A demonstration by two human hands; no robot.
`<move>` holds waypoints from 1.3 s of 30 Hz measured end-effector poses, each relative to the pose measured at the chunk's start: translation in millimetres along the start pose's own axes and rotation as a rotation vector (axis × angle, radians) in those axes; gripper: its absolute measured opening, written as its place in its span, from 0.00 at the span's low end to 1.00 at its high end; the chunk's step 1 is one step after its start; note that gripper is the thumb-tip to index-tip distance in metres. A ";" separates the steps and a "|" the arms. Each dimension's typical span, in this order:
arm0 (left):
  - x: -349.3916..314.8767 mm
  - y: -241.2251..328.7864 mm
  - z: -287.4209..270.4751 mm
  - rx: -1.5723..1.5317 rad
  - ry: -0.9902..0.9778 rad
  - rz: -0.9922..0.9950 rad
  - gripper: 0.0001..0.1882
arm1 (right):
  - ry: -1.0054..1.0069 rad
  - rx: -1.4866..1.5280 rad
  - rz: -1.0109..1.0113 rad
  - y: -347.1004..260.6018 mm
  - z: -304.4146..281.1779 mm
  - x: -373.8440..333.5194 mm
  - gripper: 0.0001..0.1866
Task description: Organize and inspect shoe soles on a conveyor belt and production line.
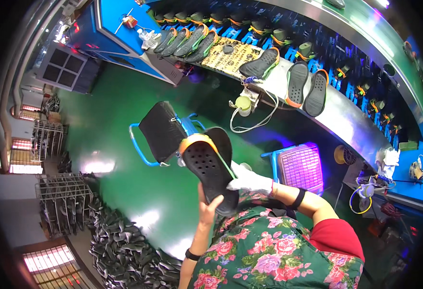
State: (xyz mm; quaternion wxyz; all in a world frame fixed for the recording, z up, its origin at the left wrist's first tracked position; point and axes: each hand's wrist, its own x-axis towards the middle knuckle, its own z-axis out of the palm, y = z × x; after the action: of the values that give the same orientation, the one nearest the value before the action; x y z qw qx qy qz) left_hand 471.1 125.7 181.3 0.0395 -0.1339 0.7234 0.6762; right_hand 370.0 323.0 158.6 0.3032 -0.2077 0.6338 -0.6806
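Observation:
In front of my body I hold a black clog [207,166] with orange trim round one end and a green line along its side. Its sole is turned toward me and shows rows of small holes. Behind it a second dark shoe shape [222,140] sticks out; how the two join is hidden. My left hand [206,208], bare, is closed on the lower end, thumb across the sole. My right hand [251,180], in a white glove, grips the clog's right edge with its fingers.
A metal bench [339,118] curves across the far side, bearing several clogs [315,92] and a yellow patterned plate [228,57]. Between stand a black-seated chair [159,132] and a chair with a woven seat [300,166]. A heap of dark shoes [125,253] and wire racks [64,202] are at left.

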 end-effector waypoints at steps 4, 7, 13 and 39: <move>74.2 37.6 -15.1 -0.196 -0.026 -0.063 0.36 | -0.015 -0.255 0.138 -63.2 -31.7 54.6 0.54; 121.6 44.9 -12.1 -0.350 0.022 -0.117 0.33 | 0.010 -0.275 0.091 -62.0 -44.5 83.7 0.60; 240.0 37.8 -13.3 -0.526 -0.091 -0.218 0.23 | 0.408 -0.131 0.118 -52.9 -67.6 158.5 0.61; 669.6 57.4 112.9 0.187 -0.895 -0.621 0.36 | 1.617 0.511 0.110 20.0 -237.0 403.9 0.41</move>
State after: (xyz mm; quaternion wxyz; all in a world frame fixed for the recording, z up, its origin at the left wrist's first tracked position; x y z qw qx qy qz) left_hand -200.6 146.2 68.0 0.5524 -0.0364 0.6197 0.5564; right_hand -79.9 224.4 71.6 -0.1729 0.4486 0.4914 -0.7262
